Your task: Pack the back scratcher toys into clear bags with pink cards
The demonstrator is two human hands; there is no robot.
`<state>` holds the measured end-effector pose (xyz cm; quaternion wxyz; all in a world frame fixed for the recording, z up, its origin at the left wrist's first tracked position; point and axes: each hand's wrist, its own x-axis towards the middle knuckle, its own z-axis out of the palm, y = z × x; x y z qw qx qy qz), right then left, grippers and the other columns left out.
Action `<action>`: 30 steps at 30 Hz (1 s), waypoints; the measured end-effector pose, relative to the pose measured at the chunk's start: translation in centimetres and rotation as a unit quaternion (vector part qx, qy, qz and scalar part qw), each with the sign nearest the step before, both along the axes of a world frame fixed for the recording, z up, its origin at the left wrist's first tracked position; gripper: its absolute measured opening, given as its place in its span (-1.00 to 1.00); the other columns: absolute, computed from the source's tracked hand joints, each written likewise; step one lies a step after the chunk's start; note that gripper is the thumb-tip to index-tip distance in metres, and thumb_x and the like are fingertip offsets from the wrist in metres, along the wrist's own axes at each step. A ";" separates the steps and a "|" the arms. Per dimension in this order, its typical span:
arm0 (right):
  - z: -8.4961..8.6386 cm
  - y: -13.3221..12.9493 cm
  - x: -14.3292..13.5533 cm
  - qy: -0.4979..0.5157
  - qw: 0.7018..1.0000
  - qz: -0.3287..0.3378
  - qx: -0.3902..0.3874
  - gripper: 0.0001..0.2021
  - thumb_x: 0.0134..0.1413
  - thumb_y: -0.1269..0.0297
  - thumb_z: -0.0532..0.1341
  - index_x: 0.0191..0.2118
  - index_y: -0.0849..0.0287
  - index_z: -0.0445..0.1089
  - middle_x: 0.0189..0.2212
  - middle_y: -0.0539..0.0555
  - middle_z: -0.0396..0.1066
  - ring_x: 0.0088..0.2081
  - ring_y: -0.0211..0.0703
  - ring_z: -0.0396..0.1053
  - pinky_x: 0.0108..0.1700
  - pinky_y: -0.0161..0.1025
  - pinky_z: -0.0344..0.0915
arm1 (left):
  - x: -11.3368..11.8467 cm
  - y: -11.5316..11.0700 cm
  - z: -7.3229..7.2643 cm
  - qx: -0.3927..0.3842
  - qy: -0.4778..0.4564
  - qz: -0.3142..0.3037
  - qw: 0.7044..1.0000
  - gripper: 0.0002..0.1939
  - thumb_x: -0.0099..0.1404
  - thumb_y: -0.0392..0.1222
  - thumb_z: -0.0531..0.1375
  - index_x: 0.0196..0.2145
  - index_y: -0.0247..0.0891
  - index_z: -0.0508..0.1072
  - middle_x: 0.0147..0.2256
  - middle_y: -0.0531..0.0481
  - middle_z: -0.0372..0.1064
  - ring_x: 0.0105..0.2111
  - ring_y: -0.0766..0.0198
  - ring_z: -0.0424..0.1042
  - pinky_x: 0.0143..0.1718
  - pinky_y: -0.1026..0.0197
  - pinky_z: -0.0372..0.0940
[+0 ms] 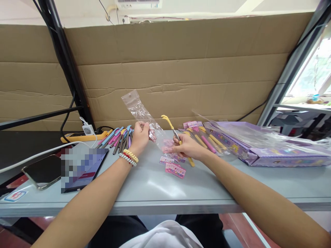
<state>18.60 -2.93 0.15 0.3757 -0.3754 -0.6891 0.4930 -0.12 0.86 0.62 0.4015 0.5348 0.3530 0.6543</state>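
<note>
A long clear plastic bag slants across the middle, its flap end up and to the left. My left hand is closed on the bag's left side, with something pink showing at its fingers. Between the fingers of my right hand is a yellow pen with a bent, forked yellow top, its lower end pointing down to the table. The bag's lower end reaches the right hand's fingertips. Small pink printed cards lie on the table just below the hands.
Many coloured pens lie left of my left hand. Bagged pens and a purple box under clear plastic sit on the right. A phone, a tablet and a yellow power strip are on the left. Cardboard stands behind.
</note>
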 end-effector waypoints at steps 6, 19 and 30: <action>-0.3 0.5 0.1 0.062 0.998 -0.005 -0.004 -0.47 -0.36 0.24 0.42 -0.52 0.09 -0.07 -0.76 -0.24 0.07 -0.74 -0.45 0.02 -0.72 -0.42 -0.09 | -0.4 -0.6 0.0 -0.038 0.109 -0.104 0.988 -0.69 0.09 -0.03 0.21 -0.33 -0.25 0.22 -0.47 0.08 0.34 -0.60 0.39 0.35 -0.63 0.32 0.23; -0.1 0.9 0.9 -0.290 0.906 -0.149 0.269 -0.67 -0.06 0.24 0.15 -0.60 0.13 -0.07 -0.68 -0.13 -0.07 -0.58 -0.36 -0.08 -0.52 -0.32 -0.12 | -1.7 0.4 -0.2 -0.049 0.109 -0.057 0.991 -0.78 0.10 -0.13 0.24 -0.42 -0.34 0.32 -0.57 0.04 0.36 -0.61 0.38 0.38 -0.59 0.34 0.27; 0.0 1.4 1.9 -0.398 0.858 -0.184 0.268 -0.62 0.05 -0.01 0.04 -0.58 0.13 0.00 -0.65 -0.06 0.10 -0.58 -0.31 0.01 -0.52 -0.30 -0.12 | -1.0 0.4 -0.3 -0.103 0.075 -0.029 0.991 -0.84 0.30 -0.14 0.07 -0.32 -0.24 0.14 -0.56 0.11 0.36 -0.60 0.30 0.47 -0.64 0.37 0.28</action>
